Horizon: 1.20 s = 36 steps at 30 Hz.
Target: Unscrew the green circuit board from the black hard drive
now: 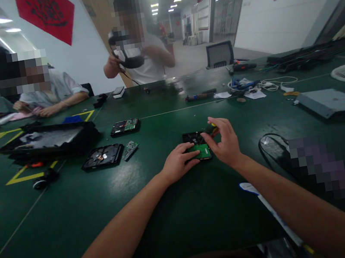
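Observation:
A hard drive with a green circuit board on its upper face lies on the table in front of me. My left hand grips its left side, fingers across the board and thumb along the near edge. In my right hand is a screwdriver with a dark green and yellow handle, held between thumb and fingers. The tool slants over the right part of the drive; its tip is too small to make out. Left of my hands lie another hard drive and a loose circuit board.
On the green table, a third drive and a black tray-like casing sit to the left. A grey metal box, a black strap and tangled cables are rightward. Across the table a person holds a headset.

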{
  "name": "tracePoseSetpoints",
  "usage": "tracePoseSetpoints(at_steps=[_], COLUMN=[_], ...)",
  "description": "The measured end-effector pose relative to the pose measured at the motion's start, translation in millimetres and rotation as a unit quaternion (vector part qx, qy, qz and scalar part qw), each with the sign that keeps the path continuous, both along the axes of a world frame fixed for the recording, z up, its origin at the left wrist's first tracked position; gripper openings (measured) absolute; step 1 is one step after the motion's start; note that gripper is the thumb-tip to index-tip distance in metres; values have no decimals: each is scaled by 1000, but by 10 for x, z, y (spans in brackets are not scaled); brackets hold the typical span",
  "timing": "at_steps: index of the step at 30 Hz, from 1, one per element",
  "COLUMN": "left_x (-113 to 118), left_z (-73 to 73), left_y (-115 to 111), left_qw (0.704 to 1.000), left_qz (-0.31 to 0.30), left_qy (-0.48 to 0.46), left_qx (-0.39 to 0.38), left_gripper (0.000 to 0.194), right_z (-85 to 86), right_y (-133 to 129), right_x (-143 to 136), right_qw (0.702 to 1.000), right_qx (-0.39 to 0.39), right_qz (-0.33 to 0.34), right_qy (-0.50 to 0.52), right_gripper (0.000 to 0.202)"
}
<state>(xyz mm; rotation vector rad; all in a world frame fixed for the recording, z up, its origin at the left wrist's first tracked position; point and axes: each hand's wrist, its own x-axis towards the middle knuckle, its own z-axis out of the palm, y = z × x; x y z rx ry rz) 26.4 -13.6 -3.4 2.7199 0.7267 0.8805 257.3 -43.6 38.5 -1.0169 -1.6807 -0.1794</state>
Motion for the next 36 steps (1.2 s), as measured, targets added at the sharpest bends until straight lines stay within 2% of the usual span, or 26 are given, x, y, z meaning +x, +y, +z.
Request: tracePoseSetpoints(at_steps=[6, 12, 18, 36], left_x=[-2, -7, -3, 1], left_z=[-3, 7, 2, -5], left_y=[0, -5, -11, 0], left_qw=[1000, 1000, 1000, 1000], left_qz=[2, 0, 4, 4], left_qy=[-2, -2, -2, 5], left_qx=[0, -3, -1, -3], left_gripper=[35, 34, 34, 35], right_z=[44, 6, 16, -2], right_y=[-27, -7, -22, -7], right_x=[-6, -1, -5, -1], right_qw=[999, 1000, 999, 1000], right_qx=[-7, -6, -15, -5], right_qz=[26, 5, 29, 17], right_qy=[-27, 7, -7, 12], right_gripper=[66, 61, 63, 58])
